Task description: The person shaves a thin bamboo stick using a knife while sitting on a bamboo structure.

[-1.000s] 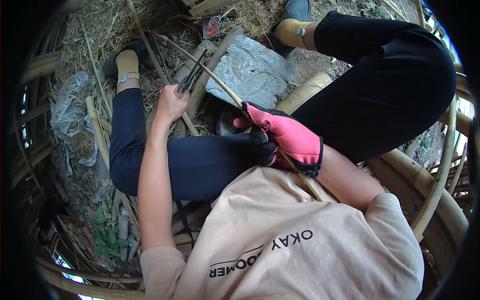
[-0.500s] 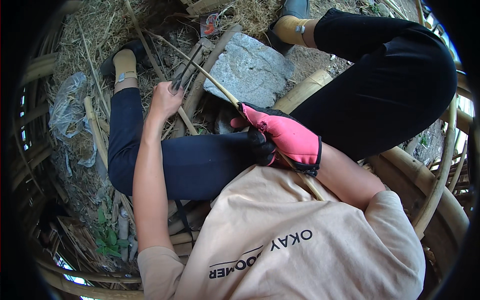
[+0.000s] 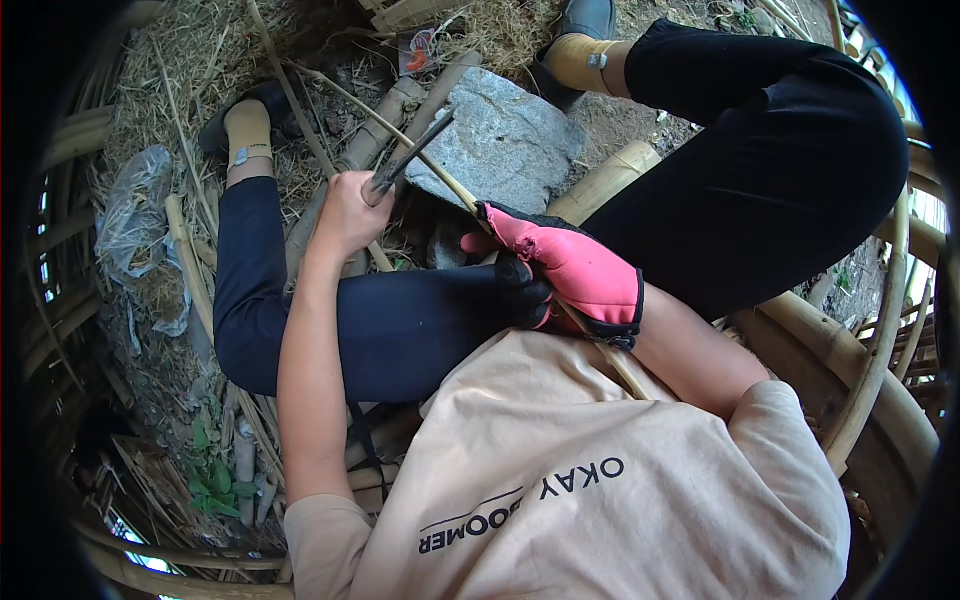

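Straw-strewn ground (image 3: pixel 190 62) within bamboo rails (image 3: pixel 886 330); stick (image 3: pixel 450 182) running through gloved right hand's (image 3: pixel 585 270) gripping fingers, bladed tool (image 3: pixel 396 169) jutting from clenched left hand (image 3: pixel 348 212)

The person's left grip (image 3: pixel 350 212), a bare hand, is closed round a dark knife (image 3: pixel 412 154), its blade angled up and right across a thin stick (image 3: pixel 455 185); whether they touch is unclear. The right grip (image 3: pixel 570 265), in a pink and black glove (image 3: pixel 605 280), holds that stick, its near end over the beige shirt (image 3: pixel 600 500). Beyond sit a grey stone (image 3: pixel 500 140), bamboo poles (image 3: pixel 615 183) and dry straw (image 3: pixel 200 85); a clear plastic bag (image 3: pixel 135 215) lies at left.
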